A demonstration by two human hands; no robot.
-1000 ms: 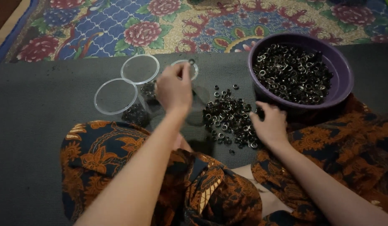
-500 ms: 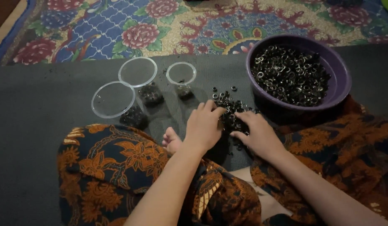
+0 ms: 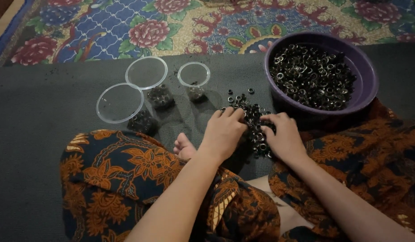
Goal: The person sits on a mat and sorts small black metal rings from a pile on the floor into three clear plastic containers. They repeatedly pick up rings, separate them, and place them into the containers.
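A dark grey mat (image 3: 46, 134) lies over a flowered carpet (image 3: 126, 27) beneath you. Your left hand (image 3: 223, 132) and right hand (image 3: 283, 136) both rest palm-down, fingers loosely curled, on the pile of small metal rings (image 3: 254, 123) between them (whether either pinches one, you cannot tell). Three clear round cups (image 3: 147, 74) stand left; the purple bowl (image 3: 364, 71) of rings sits right.

Both hands, left hand (image 3: 223, 132) and right hand (image 3: 283, 136), rest on the pile of small metal rings (image 3: 251, 117) beside a purple bowl (image 3: 366, 76).
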